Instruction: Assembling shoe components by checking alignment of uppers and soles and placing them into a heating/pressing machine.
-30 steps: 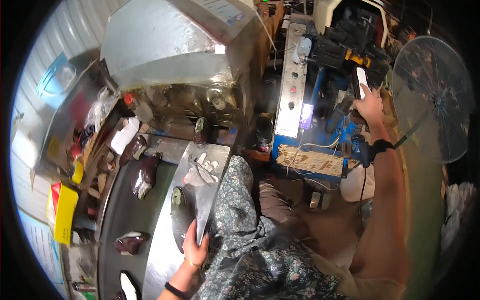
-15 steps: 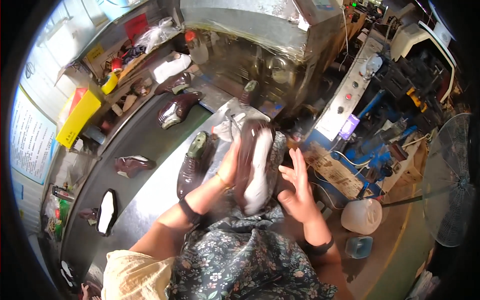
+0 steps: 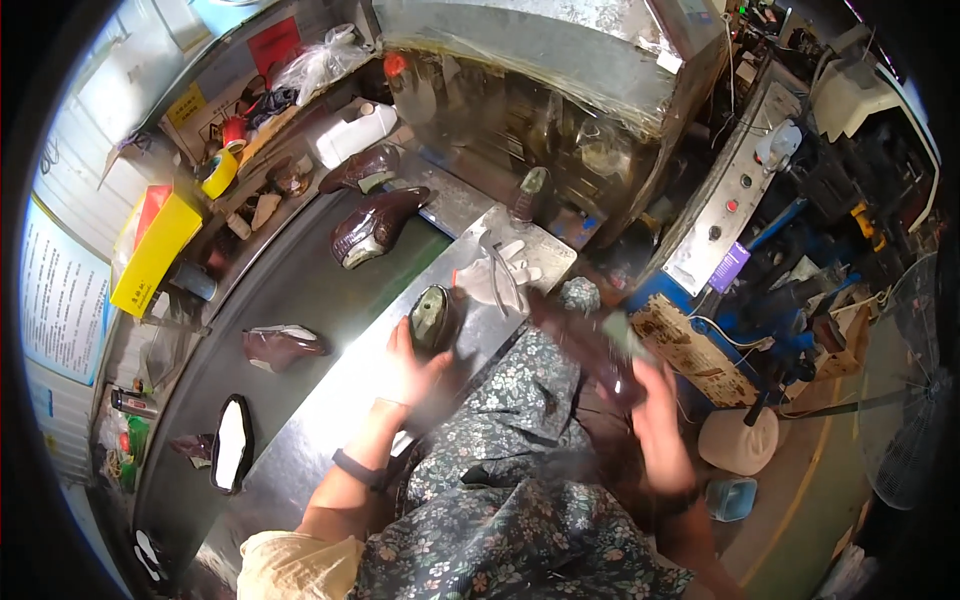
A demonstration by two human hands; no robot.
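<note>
Maroon shoe (image 3: 590,352), blurred, hangs just right of the steel ledge (image 3: 320,400). Left of that ledge runs a dark conveyor belt (image 3: 290,295) carrying other shoes (image 3: 380,228); well to its right stand a machine (image 3: 728,200) and a fan (image 3: 905,400). On the ledge lie a white glove (image 3: 474,284) and a metal tool (image 3: 499,268), near a second shoe (image 3: 431,318). Right hand (image 3: 658,425) grips the maroon shoe's lower end; left hand (image 3: 408,370), thumb spread, meets the second shoe, but whether it clasps I cannot tell.
</note>
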